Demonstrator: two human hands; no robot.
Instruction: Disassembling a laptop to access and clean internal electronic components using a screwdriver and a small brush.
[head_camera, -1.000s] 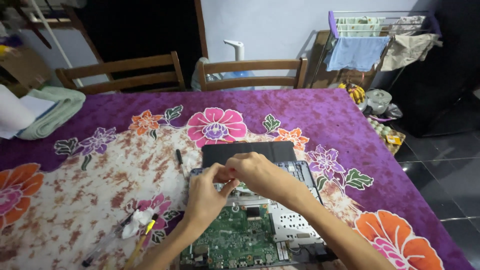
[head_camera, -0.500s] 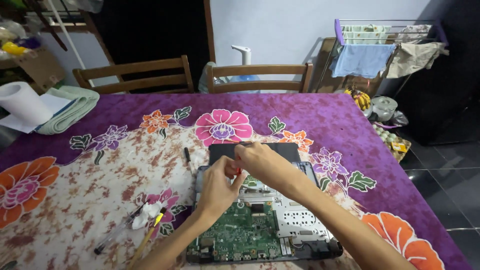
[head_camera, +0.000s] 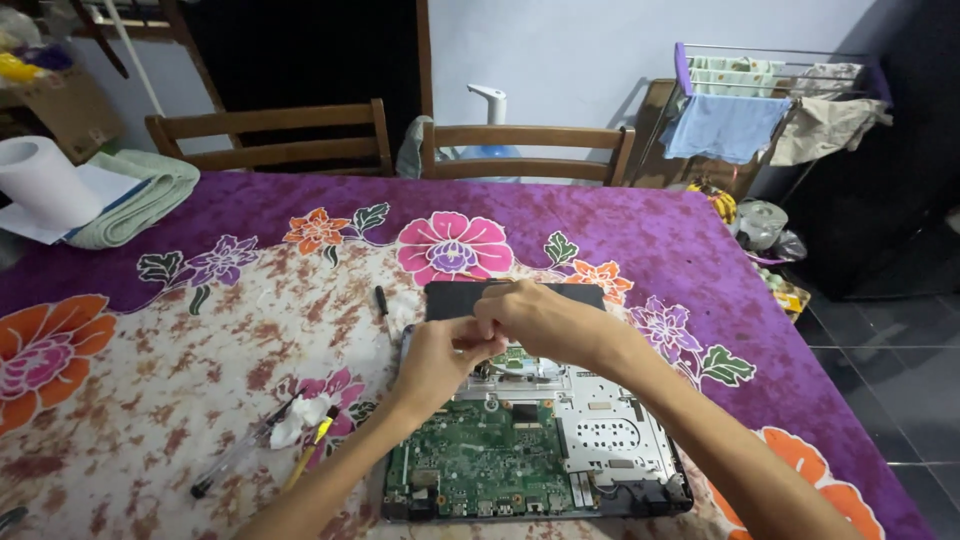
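An opened laptop base (head_camera: 610, 440) lies on the flowered purple cloth, its green circuit board (head_camera: 480, 460) bare. Both my hands meet over its far edge, in front of a flat black panel (head_camera: 450, 296). My left hand (head_camera: 435, 355) has its fingers pinched together against the fingers of my right hand (head_camera: 525, 315), which curl over the same spot. Whatever small part sits between the fingertips is hidden by them.
A small black screwdriver (head_camera: 381, 299) lies left of the panel. A pen (head_camera: 235, 460), white tissue (head_camera: 300, 415) and a yellow-handled tool (head_camera: 305, 455) lie at the near left. Paper roll (head_camera: 40, 185) and folded towel (head_camera: 140, 195) at far left. Two wooden chairs (head_camera: 520, 150) behind the table.
The camera has tilted up slightly. My hands stay together at the laptop's far edge, shifted a little towards the black panel.
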